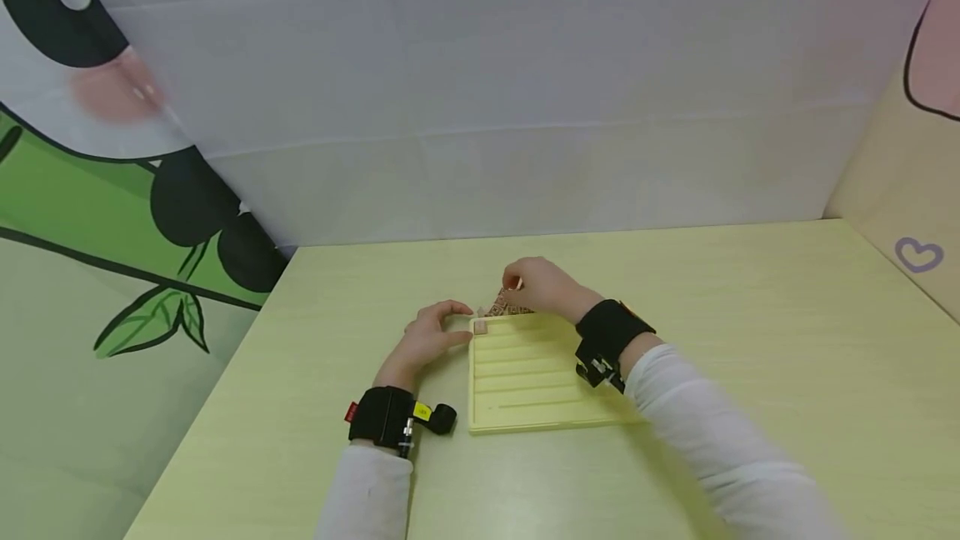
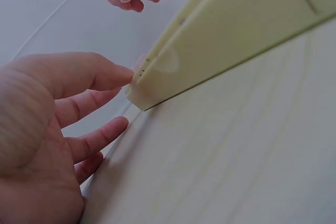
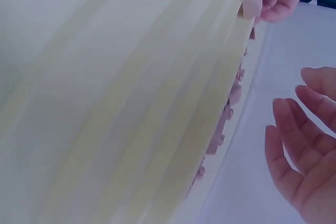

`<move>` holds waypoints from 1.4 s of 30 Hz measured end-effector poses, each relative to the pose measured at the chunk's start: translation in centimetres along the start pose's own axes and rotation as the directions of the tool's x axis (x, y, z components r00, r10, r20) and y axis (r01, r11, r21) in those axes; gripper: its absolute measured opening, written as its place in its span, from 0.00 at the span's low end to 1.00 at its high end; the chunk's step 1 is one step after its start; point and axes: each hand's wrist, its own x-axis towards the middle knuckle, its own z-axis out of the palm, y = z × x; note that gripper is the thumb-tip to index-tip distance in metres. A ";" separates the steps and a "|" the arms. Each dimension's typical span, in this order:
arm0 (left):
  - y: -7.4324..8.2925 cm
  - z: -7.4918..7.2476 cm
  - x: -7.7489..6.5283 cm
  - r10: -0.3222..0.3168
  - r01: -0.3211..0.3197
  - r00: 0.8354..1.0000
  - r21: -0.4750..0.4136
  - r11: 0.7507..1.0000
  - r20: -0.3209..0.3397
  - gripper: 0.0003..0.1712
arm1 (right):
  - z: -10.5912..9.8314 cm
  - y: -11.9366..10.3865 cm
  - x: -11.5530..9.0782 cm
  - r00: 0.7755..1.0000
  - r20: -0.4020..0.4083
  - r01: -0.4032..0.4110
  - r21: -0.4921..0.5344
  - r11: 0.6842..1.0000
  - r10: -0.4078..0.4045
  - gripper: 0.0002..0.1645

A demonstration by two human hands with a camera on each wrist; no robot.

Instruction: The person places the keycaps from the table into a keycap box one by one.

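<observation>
A pale yellow slotted tray (image 1: 525,390) lies on the table. One small wooden block (image 1: 480,327) sits in its far left corner. My left hand (image 1: 429,342) is at that corner, thumb touching the tray's edge and the other fingers loosely spread. Behind the far edge lies a heap of small reddish-brown pieces (image 1: 504,304), partly hidden by the tray and my right hand. Over this heap hovers my right hand (image 1: 546,286). In the right wrist view its fingers (image 3: 286,129) are loosely bent, apart from the pieces (image 3: 218,132), with nothing visible between them.
The light wooden table (image 1: 712,290) extends around the tray. A pale cloth backdrop (image 1: 525,173) rises behind it, with printed cartoon panels at the left and right. Black straps with small cameras (image 1: 442,419) are worn on both wrists.
</observation>
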 end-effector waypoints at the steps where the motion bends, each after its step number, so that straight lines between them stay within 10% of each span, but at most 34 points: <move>1: 0.0 0.0 0.0 -0.002 0.002 1.000 0.001 1.000 0.001 0.19 | -0.3 0.3 -0.2 1.000 -0.004 -0.008 -0.001 1.000 0.008 0.08; 14: -0.2 -0.2 0.1 -0.007 0.006 1.000 0.004 1.000 0.011 0.19 | -2.3 4.1 -1.5 0.993 -0.063 -0.102 -0.008 0.995 0.101 0.06; 26: -0.7 -1.1 -0.4 -0.037 0.037 0.999 -0.014 0.999 0.007 0.19 | -0.9 4.9 -0.9 0.971 0.137 -0.194 -0.012 0.981 0.194 0.25; 42: -0.5 -0.7 -0.3 -0.039 0.039 0.999 -0.042 0.998 0.010 0.18 | -0.1 4.9 -1.1 0.974 0.173 -0.134 -0.086 0.987 0.148 0.20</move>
